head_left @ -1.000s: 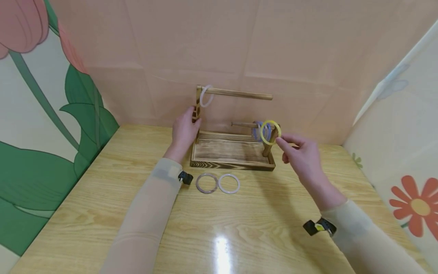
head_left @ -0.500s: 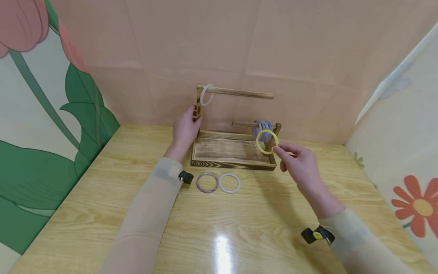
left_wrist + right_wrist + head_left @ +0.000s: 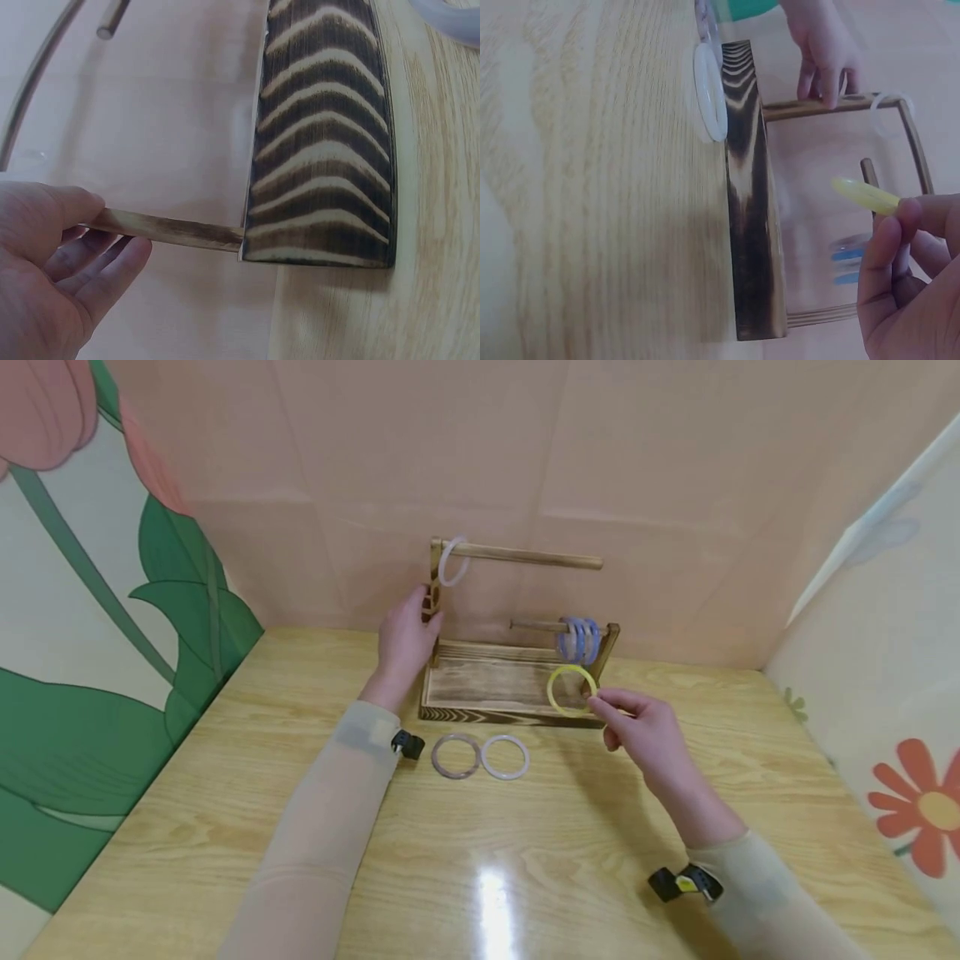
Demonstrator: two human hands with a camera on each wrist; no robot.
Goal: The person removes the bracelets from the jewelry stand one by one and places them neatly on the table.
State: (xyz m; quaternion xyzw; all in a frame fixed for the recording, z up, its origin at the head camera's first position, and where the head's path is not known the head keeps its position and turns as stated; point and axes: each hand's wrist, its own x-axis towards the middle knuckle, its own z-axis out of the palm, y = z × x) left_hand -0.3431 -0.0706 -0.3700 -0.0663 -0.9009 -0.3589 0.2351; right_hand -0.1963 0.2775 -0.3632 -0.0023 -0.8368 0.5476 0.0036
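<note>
My left hand (image 3: 405, 639) grips the left post (image 3: 180, 231) of a wooden bangle rack (image 3: 480, 717), fingers behind it and thumb in front. Between thumb and fingertips, my right hand (image 3: 641, 739) pinches a yellow bangle (image 3: 551, 693) by its right side, in front of the rack's lower right part. In the right wrist view the yellow bangle (image 3: 862, 196) is seen nearly edge-on. One pale bangle (image 3: 443, 568) hangs at the left end of the upper bar (image 3: 532, 557). Several blue and clear bangles (image 3: 579, 642) hang on the lower bar (image 3: 536, 626), near its right post.
Two bangles lie flat on the wood-grain table (image 3: 420, 860) before the rack: a brownish-grey one (image 3: 436, 758) on the left and a white one (image 3: 526, 758) beside it. A pink backdrop (image 3: 675, 527) rises behind the rack. Patterned panels flank both sides.
My right hand has brought the yellow bangle down and to the left, from in front of the hanging blue bangles to below them. The left hand keeps its hold on the post.
</note>
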